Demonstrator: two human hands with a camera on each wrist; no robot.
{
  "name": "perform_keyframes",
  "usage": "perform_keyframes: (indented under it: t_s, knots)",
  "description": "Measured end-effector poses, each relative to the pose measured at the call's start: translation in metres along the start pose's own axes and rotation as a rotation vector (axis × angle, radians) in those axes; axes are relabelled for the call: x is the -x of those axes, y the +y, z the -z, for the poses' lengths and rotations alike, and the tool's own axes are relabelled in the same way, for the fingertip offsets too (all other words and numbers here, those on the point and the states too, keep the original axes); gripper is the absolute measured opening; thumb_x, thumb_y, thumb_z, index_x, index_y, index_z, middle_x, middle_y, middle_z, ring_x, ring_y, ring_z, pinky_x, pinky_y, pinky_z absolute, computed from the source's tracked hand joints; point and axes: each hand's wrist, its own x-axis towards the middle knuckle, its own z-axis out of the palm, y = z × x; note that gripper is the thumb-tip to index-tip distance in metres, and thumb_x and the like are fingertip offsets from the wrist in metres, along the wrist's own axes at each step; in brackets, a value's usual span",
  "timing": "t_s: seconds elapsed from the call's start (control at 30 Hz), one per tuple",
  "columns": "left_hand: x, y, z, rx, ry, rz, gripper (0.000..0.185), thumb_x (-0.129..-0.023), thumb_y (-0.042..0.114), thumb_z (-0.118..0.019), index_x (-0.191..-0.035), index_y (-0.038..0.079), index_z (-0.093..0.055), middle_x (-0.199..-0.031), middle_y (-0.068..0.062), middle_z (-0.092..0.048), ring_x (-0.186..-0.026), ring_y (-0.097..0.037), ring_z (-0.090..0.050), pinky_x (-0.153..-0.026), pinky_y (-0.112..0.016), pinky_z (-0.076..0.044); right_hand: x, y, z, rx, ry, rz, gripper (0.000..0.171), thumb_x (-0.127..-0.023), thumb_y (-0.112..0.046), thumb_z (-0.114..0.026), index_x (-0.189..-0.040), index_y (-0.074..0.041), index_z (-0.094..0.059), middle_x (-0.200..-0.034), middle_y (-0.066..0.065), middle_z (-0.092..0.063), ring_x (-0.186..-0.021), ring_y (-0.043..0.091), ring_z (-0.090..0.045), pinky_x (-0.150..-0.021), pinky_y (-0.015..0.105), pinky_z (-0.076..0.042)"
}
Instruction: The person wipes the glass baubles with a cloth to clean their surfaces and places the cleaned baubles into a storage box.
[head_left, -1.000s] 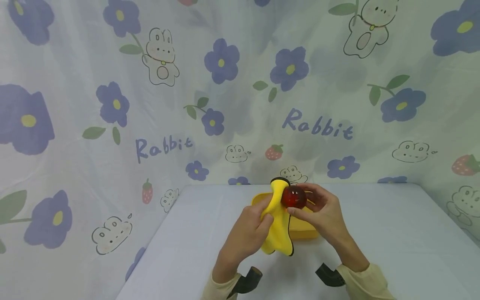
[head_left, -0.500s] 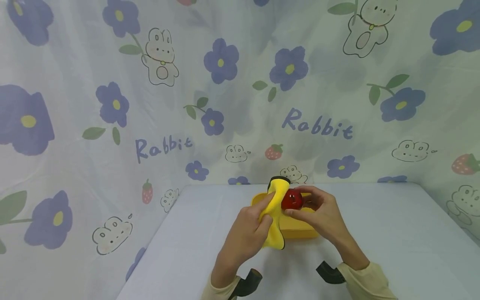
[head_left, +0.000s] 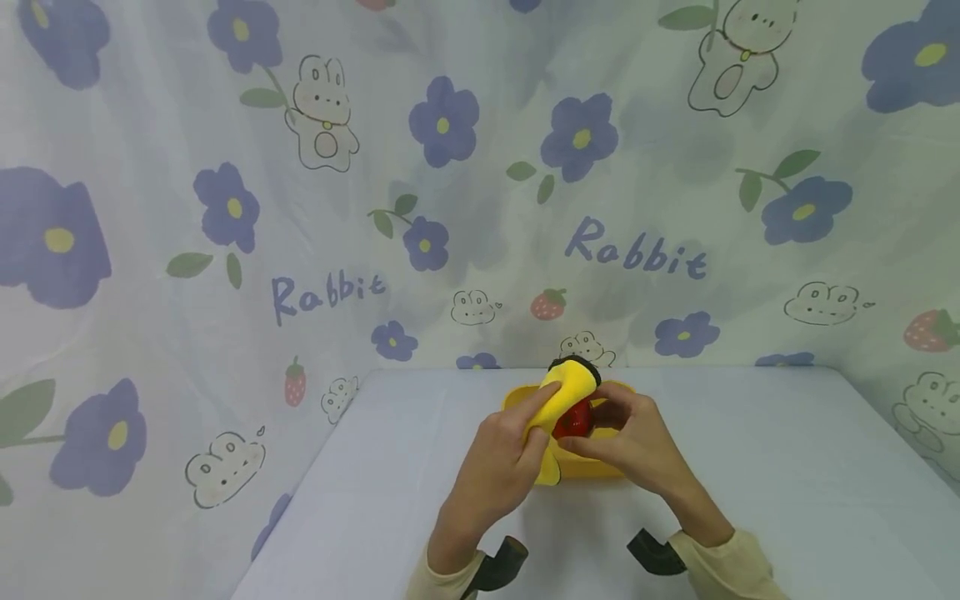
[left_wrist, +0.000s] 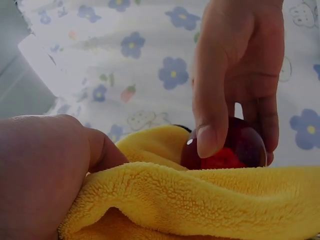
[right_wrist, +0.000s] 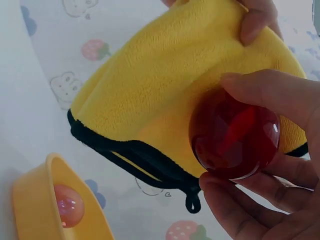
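Between the thumb and fingers of my right hand [head_left: 637,437] is a clear red ball [right_wrist: 235,135], held up above the table. My left hand [head_left: 498,458] grips a fluffy yellow cloth [right_wrist: 150,95] with black edging and a small black hanging loop. The cloth lies against the side of the ball, and a fold of it covers part of the ball in the head view. In the left wrist view the ball's lower part is hidden behind the cloth.
Behind the hands a yellow container [head_left: 600,468] stands on the white table [head_left: 750,467]. A pinkish ball [right_wrist: 69,206] sits inside it. A curtain [head_left: 480,192] with flowers and rabbits hangs at the back and left.
The cloth's top has folded over to the right, across the ball. The right hand and ball have moved slightly left and down, closer to the left hand.
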Motion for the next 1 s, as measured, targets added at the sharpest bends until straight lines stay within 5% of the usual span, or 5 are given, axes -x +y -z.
perform_keyframes:
  t_s: [0.27, 0.47, 0.73, 1.0]
  knots:
    - [-0.004, -0.012, 0.000, 0.028, -0.030, 0.017, 0.047, -0.097, 0.004, -0.049, -0.142, 0.009, -0.062, -0.131, -0.006, -0.071, -0.073, -0.009, -0.053, -0.071, -0.019, -0.052, 0.003, -0.005, -0.006, 0.012, -0.067, 0.052, 0.051, -0.075, -0.020, -0.091, -0.122, -0.014, -0.071, -0.110, 0.003, -0.075, -0.088, 0.013, -0.072, -0.085, 0.026, -0.061]
    - [-0.007, -0.020, 0.002, 0.109, -0.068, 0.041, 0.046, -0.099, 0.006, -0.045, -0.142, 0.011, -0.061, -0.128, -0.003, -0.071, -0.090, -0.013, -0.063, -0.081, -0.021, -0.057, 0.005, -0.007, -0.005, -0.035, -0.091, 0.095, 0.050, -0.077, -0.017, -0.090, -0.123, -0.014, -0.072, -0.114, 0.001, -0.074, -0.091, 0.013, -0.072, -0.087, 0.026, -0.061]
    - [-0.007, -0.026, 0.003, 0.166, -0.119, 0.086, 0.048, -0.100, 0.009, -0.043, -0.146, 0.010, -0.056, -0.116, -0.004, -0.072, -0.075, -0.009, -0.061, -0.073, -0.020, -0.057, 0.003, -0.010, -0.001, -0.170, -0.031, 0.185, 0.049, -0.077, 0.000, -0.085, -0.123, -0.008, -0.070, -0.117, 0.010, -0.072, -0.095, 0.016, -0.072, -0.087, 0.027, -0.061]
    - [-0.007, -0.021, 0.003, 0.173, -0.148, 0.111, 0.050, -0.100, 0.010, -0.043, -0.149, 0.009, -0.052, -0.111, -0.005, -0.070, -0.071, -0.007, -0.060, -0.069, -0.020, -0.057, 0.001, -0.010, 0.000, -0.235, 0.051, 0.143, 0.056, -0.077, 0.006, -0.083, -0.129, 0.001, -0.064, -0.124, -0.005, -0.068, -0.102, 0.012, -0.072, -0.091, 0.022, -0.059]
